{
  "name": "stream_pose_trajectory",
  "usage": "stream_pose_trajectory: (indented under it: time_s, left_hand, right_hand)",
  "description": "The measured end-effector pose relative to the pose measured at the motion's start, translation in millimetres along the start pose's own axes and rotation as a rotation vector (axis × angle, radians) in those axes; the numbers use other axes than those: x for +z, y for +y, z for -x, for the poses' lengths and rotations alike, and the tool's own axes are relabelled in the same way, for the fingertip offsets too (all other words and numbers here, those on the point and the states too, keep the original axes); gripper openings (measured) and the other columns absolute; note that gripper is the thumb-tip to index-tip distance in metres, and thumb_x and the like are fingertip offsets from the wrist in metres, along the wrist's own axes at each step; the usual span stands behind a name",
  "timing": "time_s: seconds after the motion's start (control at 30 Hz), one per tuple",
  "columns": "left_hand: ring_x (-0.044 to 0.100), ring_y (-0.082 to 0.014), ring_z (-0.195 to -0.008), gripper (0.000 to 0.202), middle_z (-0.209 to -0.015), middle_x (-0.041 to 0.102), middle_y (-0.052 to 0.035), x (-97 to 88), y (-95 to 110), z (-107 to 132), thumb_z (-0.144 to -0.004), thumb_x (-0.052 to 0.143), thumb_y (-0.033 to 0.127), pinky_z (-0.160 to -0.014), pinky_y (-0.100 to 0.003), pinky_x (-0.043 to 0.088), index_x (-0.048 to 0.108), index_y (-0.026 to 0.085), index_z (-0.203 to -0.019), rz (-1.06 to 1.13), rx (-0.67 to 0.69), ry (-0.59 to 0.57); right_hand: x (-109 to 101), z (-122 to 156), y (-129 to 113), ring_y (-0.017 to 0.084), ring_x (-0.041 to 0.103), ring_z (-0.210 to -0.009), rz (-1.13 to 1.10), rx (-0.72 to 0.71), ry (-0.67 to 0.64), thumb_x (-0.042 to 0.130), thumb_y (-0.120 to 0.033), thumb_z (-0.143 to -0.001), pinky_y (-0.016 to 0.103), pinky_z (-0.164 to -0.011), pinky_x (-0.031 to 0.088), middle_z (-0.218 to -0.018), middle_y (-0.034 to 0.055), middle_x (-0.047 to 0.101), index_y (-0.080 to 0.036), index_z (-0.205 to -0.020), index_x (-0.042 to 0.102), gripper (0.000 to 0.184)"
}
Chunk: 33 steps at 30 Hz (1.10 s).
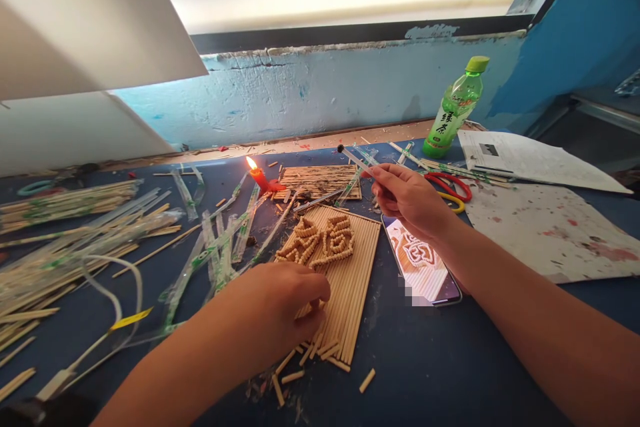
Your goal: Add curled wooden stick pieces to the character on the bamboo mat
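Note:
My left hand [275,310] rests with curled fingers on the near edge of a mat of glued wooden sticks [350,280]; what it pinches, if anything, is hidden. A pattern of short stick pieces [320,240] lies on that mat. My right hand [407,197] is closed on a thin stick with a dark tip [353,157], held up near a lit red candle [259,177]. A phone [423,263] showing a pattern picture lies under my right wrist.
A second stick mat [320,181] lies behind the candle. Heaps of sticks and clear wrappers [65,240] cover the left of the blue table. A green bottle [456,107], red scissors [453,185] and stained papers [550,227] are at the right.

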<state>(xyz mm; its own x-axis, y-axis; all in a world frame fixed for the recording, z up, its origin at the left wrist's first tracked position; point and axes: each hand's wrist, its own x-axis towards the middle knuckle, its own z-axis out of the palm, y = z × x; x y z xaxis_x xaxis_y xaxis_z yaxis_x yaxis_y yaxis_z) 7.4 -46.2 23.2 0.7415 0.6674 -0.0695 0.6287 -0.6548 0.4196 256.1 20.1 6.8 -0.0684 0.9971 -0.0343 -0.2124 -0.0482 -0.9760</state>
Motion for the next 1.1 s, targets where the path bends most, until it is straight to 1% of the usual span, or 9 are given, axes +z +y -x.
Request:
stream_pose_trajectory:
  time_s: [0.13,0.3,0.5,0.6,0.7,0.8,0.87,0.97,1.1]
  left_hand:
    - [0.059,-0.0139,-0.060,0.016,-0.066,0.063,0.0007,1.1,0,-2,-0.084,0.056,0.019,-0.057,-0.024,0.040,0.069,0.024,-0.079,-0.003,-0.024,-0.044]
    - [0.060,-0.0153,-0.065,0.016,-0.072,0.065,0.0003,0.5,2,-4,-0.083,0.054,0.016,-0.059,-0.025,0.040,0.068,0.024,-0.082,-0.032,-0.036,-0.105]
    - [0.060,-0.0157,-0.069,0.020,-0.080,0.066,-0.0001,-3.0,11,-6,-0.079,0.058,0.015,-0.062,-0.026,0.042,0.069,0.025,-0.093,0.020,0.012,-0.080]
    - [0.060,-0.0160,-0.073,0.020,-0.085,0.065,-0.0016,-4.1,13,-6,-0.080,0.057,0.014,-0.065,-0.026,0.043,0.069,0.024,-0.092,0.052,0.044,-0.034]
    - [0.059,-0.0154,-0.075,0.017,-0.088,0.064,-0.0012,-4.1,13,-6,-0.081,0.056,0.014,-0.067,-0.026,0.044,0.067,0.024,-0.089,0.079,0.041,0.015]
    - [0.057,-0.0139,-0.072,0.014,-0.084,0.062,0.0001,-5.5,11,-5,-0.084,0.054,0.015,-0.066,-0.026,0.043,0.064,0.023,-0.087,0.113,0.032,0.081]
    - [0.055,-0.0127,-0.069,0.013,-0.079,0.061,0.0012,-7.7,10,-5,-0.087,0.052,0.016,-0.064,-0.025,0.042,0.063,0.023,-0.087,0.142,0.030,0.143]
    - [0.052,-0.0108,-0.064,0.009,-0.075,0.060,0.0028,-11.9,6,-5,-0.088,0.055,0.018,-0.060,-0.024,0.042,0.062,0.023,-0.088,0.209,0.007,0.257]
    - [0.051,-0.0104,-0.059,0.004,-0.072,0.061,0.0025,-15.8,1,-5,-0.089,0.058,0.024,-0.053,-0.024,0.042,0.062,0.023,-0.090,0.339,-0.120,0.358]
  right_hand:
    - [-1,-1,2,0.005,0.026,-0.044,-0.003,-0.002,-0.006,0.063,-0.035,-0.089,0.026,-0.042,0.012,-0.066,-0.0035,0.049,-0.019,-0.090,0.064,0.017]
    - [0,0,1,0.005,0.026,-0.045,0.006,0.005,-0.001,0.062,-0.035,-0.089,0.026,-0.042,0.012,-0.066,-0.0032,0.049,-0.018,-0.090,0.064,0.017]
    - [1,2,0,0.005,0.023,-0.045,-0.005,-0.003,-0.009,0.061,-0.034,-0.090,0.027,-0.042,0.011,-0.067,-0.0031,0.048,-0.019,-0.090,0.064,0.015]
    - [-3,3,-4,0.006,0.023,-0.046,0.014,0.091,-0.051,0.060,-0.035,-0.090,0.025,-0.042,0.012,-0.065,-0.0033,0.045,-0.019,-0.089,0.063,0.016]
    - [-11,6,-13,0.007,0.025,-0.047,0.070,0.281,-0.114,0.060,-0.035,-0.091,0.023,-0.043,0.020,-0.061,-0.0043,0.040,-0.019,-0.087,0.061,0.016]
    - [-18,10,-21,0.007,0.025,-0.048,0.118,0.392,-0.183,0.057,-0.037,-0.092,0.023,-0.045,0.027,-0.058,-0.0052,0.036,-0.019,-0.087,0.060,0.019]
    - [-20,11,-22,0.008,0.026,-0.048,0.139,0.424,-0.222,0.056,-0.038,-0.093,0.022,-0.046,0.027,-0.057,-0.0051,0.036,-0.019,-0.087,0.060,0.020]
    - [-19,11,-20,0.008,0.026,-0.049,0.164,0.453,-0.216,0.058,-0.036,-0.092,0.022,-0.046,0.026,-0.058,-0.0049,0.034,-0.018,-0.084,0.060,0.019]
    - [-17,10,-16,0.008,0.026,-0.049,0.177,0.449,-0.197,0.056,-0.035,-0.093,0.022,-0.047,0.027,-0.058,-0.0050,0.033,-0.018,-0.086,0.061,0.019]
